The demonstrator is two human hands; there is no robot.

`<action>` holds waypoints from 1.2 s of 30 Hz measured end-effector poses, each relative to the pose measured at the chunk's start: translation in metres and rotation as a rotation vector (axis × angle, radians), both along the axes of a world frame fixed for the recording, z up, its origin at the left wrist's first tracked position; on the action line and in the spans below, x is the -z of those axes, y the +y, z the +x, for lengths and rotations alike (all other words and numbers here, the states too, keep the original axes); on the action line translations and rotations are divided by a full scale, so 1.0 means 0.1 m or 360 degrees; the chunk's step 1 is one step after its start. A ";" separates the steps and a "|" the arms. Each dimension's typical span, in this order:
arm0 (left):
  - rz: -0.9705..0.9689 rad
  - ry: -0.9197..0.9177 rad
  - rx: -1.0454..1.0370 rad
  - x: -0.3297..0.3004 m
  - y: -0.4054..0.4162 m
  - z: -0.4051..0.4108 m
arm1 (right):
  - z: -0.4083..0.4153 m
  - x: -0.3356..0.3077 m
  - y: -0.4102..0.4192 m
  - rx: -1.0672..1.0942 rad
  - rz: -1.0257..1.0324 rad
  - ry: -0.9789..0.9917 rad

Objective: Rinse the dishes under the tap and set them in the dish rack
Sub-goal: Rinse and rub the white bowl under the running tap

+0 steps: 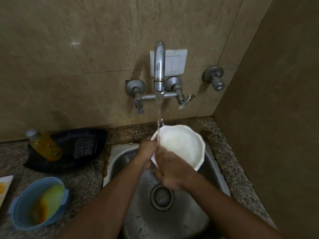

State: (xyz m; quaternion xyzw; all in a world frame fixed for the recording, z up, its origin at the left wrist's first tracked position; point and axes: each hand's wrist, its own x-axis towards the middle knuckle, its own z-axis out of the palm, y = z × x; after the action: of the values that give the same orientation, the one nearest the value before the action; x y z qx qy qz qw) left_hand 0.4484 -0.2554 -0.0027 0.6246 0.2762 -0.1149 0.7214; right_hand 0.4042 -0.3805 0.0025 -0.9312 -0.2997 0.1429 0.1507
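A white bowl (183, 145) is held tilted over the steel sink (120, 163), with water from the wall tap (159, 66) running onto its left rim. My left hand (146, 153) grips the bowl's left edge. My right hand (170, 167) lies over the bowl's near rim, fingers on its inside; it is blurred. The sink drain (162, 195) lies below the hands.
On the speckled counter to the left stand a blue bowl (22, 204) with yellow-orange residue, a yellow bottle (44, 145) on a dark tray (72, 149) with a scrub pad, and a white plate edge (5, 185). A wall closes the right side.
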 end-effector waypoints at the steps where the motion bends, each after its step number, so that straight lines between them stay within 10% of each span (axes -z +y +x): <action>1: 0.0019 0.0000 -0.0010 0.00 0.04 -0.01 | -0.02 -0.02 -0.09 -0.0128 -0.0044 0.0063; 36: -0.0071 0.0004 0.0283 0.01 0.11 -0.25 | 0.06 0.01 -0.02 -0.0035 -0.0139 0.0125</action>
State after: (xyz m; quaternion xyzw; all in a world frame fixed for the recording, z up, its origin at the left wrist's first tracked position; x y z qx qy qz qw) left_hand 0.4232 -0.2444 -0.0032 0.6303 0.2177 -0.1854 0.7218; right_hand 0.4100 -0.3821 0.0019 -0.9271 -0.2973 0.1940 0.1200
